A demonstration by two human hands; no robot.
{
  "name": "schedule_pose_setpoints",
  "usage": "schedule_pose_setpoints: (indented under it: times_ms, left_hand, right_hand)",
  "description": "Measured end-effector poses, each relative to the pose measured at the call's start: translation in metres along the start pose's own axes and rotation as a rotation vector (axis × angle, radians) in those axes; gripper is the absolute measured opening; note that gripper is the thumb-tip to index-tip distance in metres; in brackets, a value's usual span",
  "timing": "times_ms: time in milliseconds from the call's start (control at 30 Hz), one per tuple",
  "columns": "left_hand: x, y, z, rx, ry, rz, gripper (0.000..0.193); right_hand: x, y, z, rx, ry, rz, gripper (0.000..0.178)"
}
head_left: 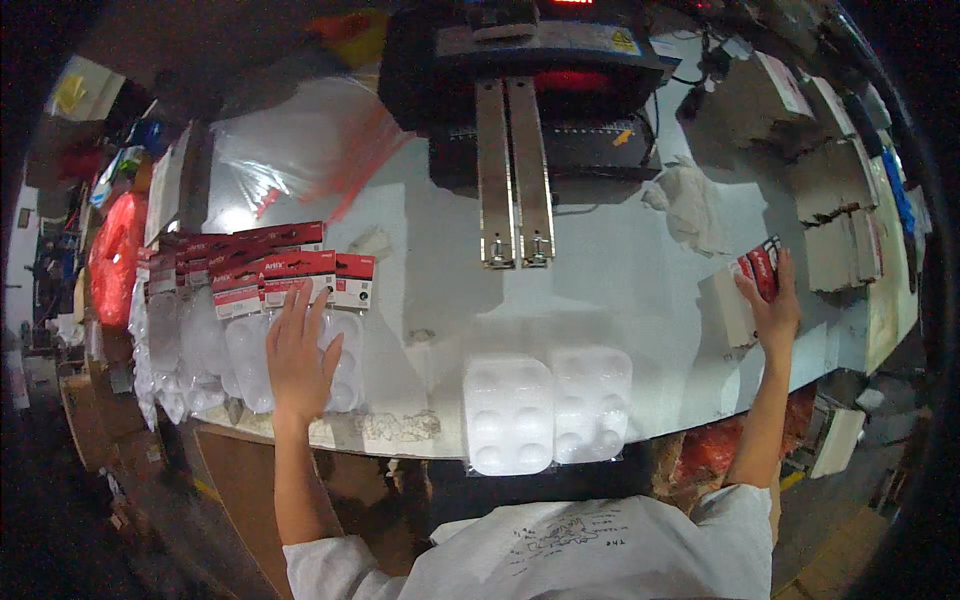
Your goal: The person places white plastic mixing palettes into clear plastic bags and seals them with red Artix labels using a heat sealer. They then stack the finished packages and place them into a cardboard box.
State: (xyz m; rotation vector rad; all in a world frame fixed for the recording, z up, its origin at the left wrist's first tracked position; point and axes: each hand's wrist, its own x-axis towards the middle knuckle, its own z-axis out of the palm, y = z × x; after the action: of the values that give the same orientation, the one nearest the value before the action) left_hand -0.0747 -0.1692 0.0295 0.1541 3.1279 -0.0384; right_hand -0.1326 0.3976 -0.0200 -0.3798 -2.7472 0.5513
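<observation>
Packaged white plastic palettes with red-and-white header cards (300, 266) lie in an overlapping pile at the left of the table. My left hand (300, 350) rests on the front of this pile, fingers stretched out and apart over one package. At the right side of the table, my right hand (775, 312) is closed on red-and-white header cards (757, 268); how many it grips is hidden. Between my hands, at the table's near edge, two white palettes with round wells lie side by side, a left palette (509, 415) and a right palette (592, 403), apparently in clear bags.
A black machine (540, 60) with two parallel metal bars (512, 170) reaches over the table's far middle. Clear plastic bags (300, 140) lie at the far left. A crumpled cloth (690, 205) and open cardboard boxes (840, 250) are on the right.
</observation>
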Motion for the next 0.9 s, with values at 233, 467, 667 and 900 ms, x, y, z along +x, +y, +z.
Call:
schedule_pose_setpoints:
  times_ms: [233, 467, 667, 900]
  left_hand:
    - [0.005, 0.015, 0.003, 0.182, 0.016, -0.125, 0.061]
    - [-0.003, 0.081, 0.000, -0.344, 0.206, -0.171, 0.037]
    - [-0.006, 0.138, 0.006, -0.853, 0.299, -0.193, 0.016]
    - [-0.017, 0.147, -0.020, -1.695, -0.024, -0.382, 0.012]
  right_hand:
    - [-0.002, -0.002, -0.006, -0.037, 0.036, -0.088, 0.075]
    - [-0.007, -0.026, -0.005, 0.494, -0.021, 0.175, 0.058]
    - [-0.017, -0.077, -0.023, 0.289, 0.077, 0.116, 0.040]
    - [-0.046, -0.223, -0.059, 0.760, -0.646, -0.204, 0.040]
